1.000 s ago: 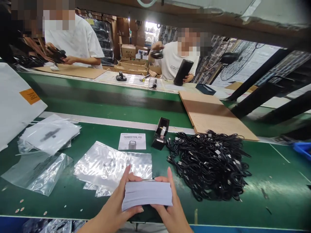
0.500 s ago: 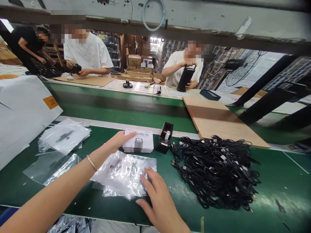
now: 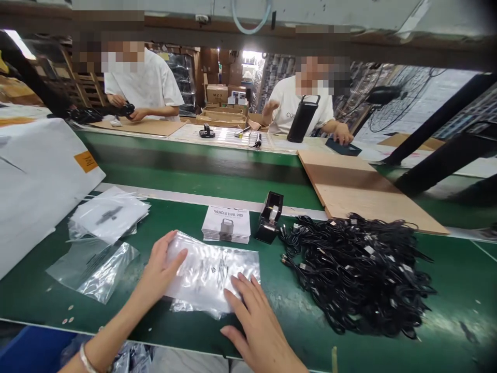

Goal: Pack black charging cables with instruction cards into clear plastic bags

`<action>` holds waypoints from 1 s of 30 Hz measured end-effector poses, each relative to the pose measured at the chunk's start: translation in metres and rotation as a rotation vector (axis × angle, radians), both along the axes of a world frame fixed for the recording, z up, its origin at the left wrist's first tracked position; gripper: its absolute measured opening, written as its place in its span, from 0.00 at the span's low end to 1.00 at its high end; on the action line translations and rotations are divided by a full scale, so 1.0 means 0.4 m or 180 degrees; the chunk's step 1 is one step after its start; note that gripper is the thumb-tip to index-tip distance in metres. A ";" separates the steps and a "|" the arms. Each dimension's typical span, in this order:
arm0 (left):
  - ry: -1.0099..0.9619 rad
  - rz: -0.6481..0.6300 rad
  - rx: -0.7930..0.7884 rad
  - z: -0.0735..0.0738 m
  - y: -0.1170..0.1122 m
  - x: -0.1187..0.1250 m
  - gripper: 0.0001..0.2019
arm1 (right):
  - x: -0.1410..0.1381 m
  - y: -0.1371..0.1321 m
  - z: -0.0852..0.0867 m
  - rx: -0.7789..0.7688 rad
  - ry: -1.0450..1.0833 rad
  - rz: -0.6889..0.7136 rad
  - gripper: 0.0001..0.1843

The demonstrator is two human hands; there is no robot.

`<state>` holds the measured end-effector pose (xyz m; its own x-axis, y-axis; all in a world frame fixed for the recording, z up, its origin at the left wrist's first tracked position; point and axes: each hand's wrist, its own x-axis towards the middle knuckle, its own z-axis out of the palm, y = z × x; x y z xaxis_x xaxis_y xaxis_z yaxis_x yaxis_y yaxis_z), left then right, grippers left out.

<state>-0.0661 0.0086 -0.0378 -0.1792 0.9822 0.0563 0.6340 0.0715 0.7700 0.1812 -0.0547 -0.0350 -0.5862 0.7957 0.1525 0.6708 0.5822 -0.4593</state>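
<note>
A: Where are the bags?

B: Clear plastic bags (image 3: 204, 269) lie flat in a loose stack on the green counter (image 3: 303, 347), right in front of me, just this side of the booklets (image 3: 243, 228).

A: Fingers?

B: My left fingers (image 3: 160, 247) are at the left end, thumb apart and laid over the top; can't tell if an edge is pinched. My right fingers (image 3: 244, 296) are spread at the right end, thumb well out, nothing gripped.

A: How do they handle?

B: My read: light, limp, slick. They probably slide on each other, or cling and lift in twos. Best hold is a corner or side edge, thumb on top, other fingers flat on the rest. Not fragile, but likely creases easily.

A: Readable text?

B: Booklet cover: "THUNDERTRAIL PRO"; line under it is too small. Bags: fine print plus a triangle mark, words unreadable. Carton (image 3: 216, 94) at the back: "MZX". Shirt (image 3: 286, 98) opposite: "CO", rest covered. Orange label (image 3: 85, 161) far left: illegible.
</note>
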 end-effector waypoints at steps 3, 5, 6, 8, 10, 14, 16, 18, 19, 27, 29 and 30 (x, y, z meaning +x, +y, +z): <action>-0.0374 0.0041 0.0285 -0.019 -0.044 0.085 0.25 | 0.016 -0.004 0.004 0.0064 -0.0077 -0.0129 0.28; -0.0309 -0.0141 0.0334 -0.005 -0.065 0.124 0.24 | 0.024 -0.006 0.010 0.0043 -0.0134 -0.0246 0.27; -0.0134 -0.0310 0.0332 0.005 -0.074 0.132 0.24 | 0.025 -0.006 0.014 0.0017 -0.0142 -0.0287 0.26; 0.0409 -0.0811 0.0379 0.019 -0.085 0.128 0.26 | 0.019 -0.005 0.019 -0.0029 -0.0108 -0.0332 0.24; 0.0989 -0.1353 0.0525 0.014 -0.088 0.105 0.31 | 0.005 -0.001 0.018 -0.0038 -0.0042 -0.0306 0.23; 0.1732 -0.1860 0.0658 -0.026 -0.080 0.055 0.34 | -0.014 0.007 0.005 0.0080 -0.0014 -0.0193 0.29; 0.1892 -0.1832 0.0609 -0.037 -0.076 0.037 0.32 | -0.011 0.008 -0.003 0.0142 -0.0096 -0.0265 0.31; 0.1946 -0.1790 0.0559 -0.037 -0.071 0.020 0.31 | -0.003 0.006 -0.009 0.0129 -0.0184 -0.0359 0.31; 0.1935 -0.1795 0.0531 -0.034 -0.068 0.012 0.30 | -0.001 0.005 -0.011 0.0105 -0.0204 -0.0380 0.32; 0.1493 -0.1572 0.0872 0.012 -0.085 0.043 0.21 | -0.061 0.119 0.083 0.0784 -0.0215 -0.0766 0.19; 0.1392 -0.1983 0.0989 0.012 -0.098 0.076 0.22 | -0.086 0.193 0.118 0.0940 -0.0461 -0.0697 0.24; 0.1359 -0.2229 0.0990 0.012 -0.103 0.088 0.24 | -0.096 0.230 0.131 0.0891 -0.0645 -0.0673 0.27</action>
<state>-0.0308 -0.0325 -0.0331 0.5566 0.7875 0.2645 0.6921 -0.6157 0.3767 0.1428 0.0372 0.0176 -0.4545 0.8461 0.2784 0.8499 0.5055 -0.1489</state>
